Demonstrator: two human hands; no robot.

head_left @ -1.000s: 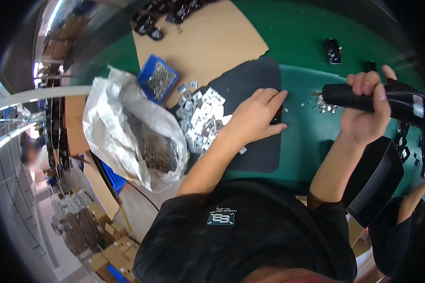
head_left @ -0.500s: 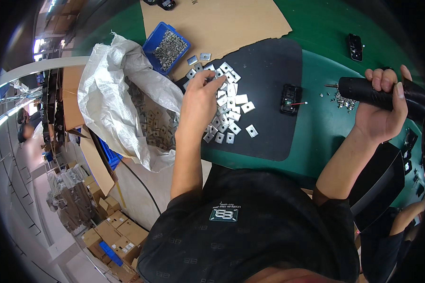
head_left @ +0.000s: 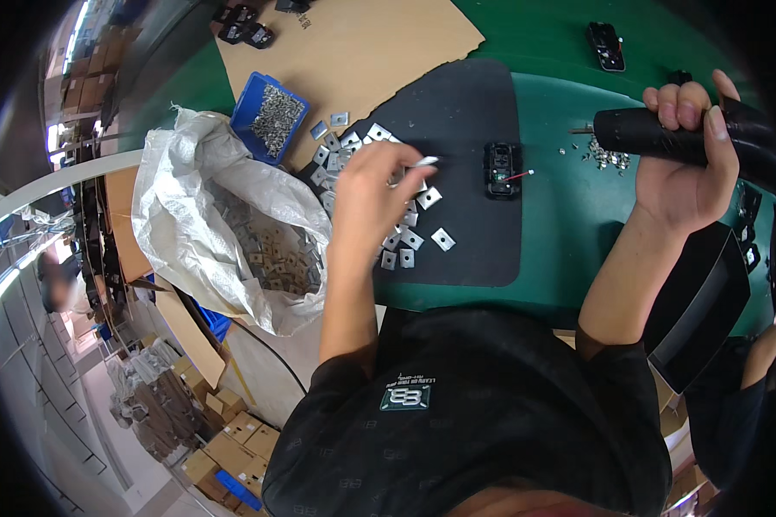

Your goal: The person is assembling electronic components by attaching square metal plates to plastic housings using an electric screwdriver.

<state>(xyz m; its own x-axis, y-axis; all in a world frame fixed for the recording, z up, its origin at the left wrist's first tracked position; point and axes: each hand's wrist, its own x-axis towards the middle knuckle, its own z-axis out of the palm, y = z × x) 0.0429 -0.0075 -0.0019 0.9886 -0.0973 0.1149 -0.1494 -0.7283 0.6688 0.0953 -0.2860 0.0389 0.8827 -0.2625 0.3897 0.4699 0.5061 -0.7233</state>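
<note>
Pinched between the thumb and fingertips of my left hand (head_left: 368, 191) is a small metal plate (head_left: 427, 161), lifted over the dark mat. Below and around that hand spreads a pile of silvery square plates with center holes (head_left: 390, 258), partly covered by it. My right hand (head_left: 683, 177) is wrapped round a black electric screwdriver (head_left: 622, 132), its bit pointing left above a small heap of screws (head_left: 610, 158). Between the hands, a black plastic housing (head_left: 503, 172) with a red wire lies on the mat.
A white woven sack (head_left: 181, 246) of similar plates stands open at left. Behind it are a blue bin (head_left: 248, 142) of small metal parts and a cardboard sheet (head_left: 345, 52). Another black housing (head_left: 606, 47) lies at the far right. A co-worker's arm (head_left: 763, 351) shows at the right edge.
My left hand has risen from the plate pile with one plate between its fingers. The right hand still holds the screwdriver. The whole view has shifted slightly.
</note>
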